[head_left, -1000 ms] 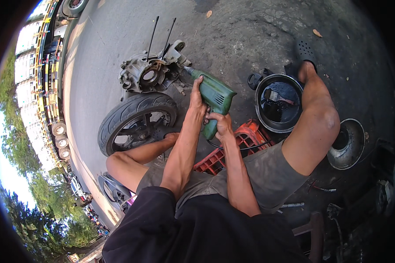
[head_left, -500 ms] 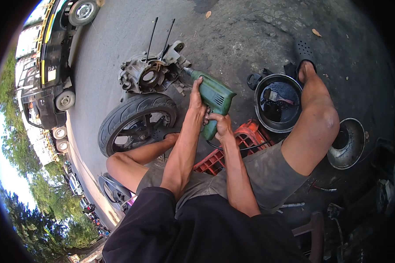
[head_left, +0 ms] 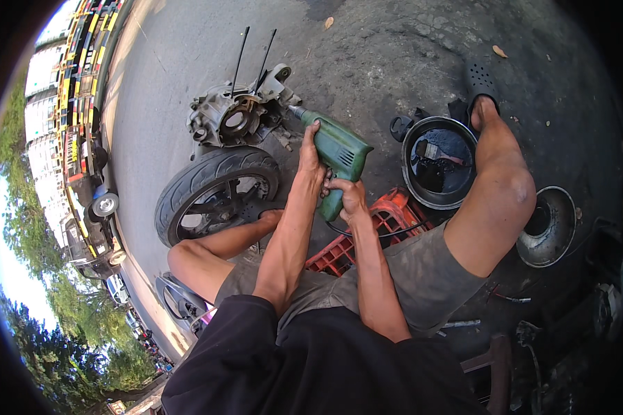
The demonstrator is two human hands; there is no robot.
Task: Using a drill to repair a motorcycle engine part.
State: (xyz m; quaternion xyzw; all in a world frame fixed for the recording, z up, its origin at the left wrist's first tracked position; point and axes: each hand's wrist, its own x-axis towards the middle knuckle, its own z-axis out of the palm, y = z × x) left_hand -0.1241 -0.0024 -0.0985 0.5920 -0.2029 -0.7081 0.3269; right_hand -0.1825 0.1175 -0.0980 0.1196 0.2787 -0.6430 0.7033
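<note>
A green power drill [head_left: 340, 151] is held in front of me, its chuck against or just beside a grey metal engine casing [head_left: 221, 126]; I cannot tell if the tip touches. My left hand [head_left: 313, 162] is closed round the near side of the drill, thumb lying along its body. My right hand [head_left: 349, 196] wraps the handle lower down. Two long dark rods [head_left: 240, 61] stand up from the casing. Beside the casing, a wheel with a black tyre [head_left: 211, 164] rests near my left leg. The drill's black cord runs off to the right.
An orange-red plastic crate [head_left: 387, 214] lies between my legs. Right of it sits a round metal basin [head_left: 410, 176] with dark liquid and a brush-like tool. A metal dish-shaped part [head_left: 564, 235] lies beyond my right knee. Trucks [head_left: 83, 159] line the road at left.
My hands, the drill and the casing look unmoved. On the road at left, the dark truck has shifted down the picture and a longer striped truck body fills its place.
</note>
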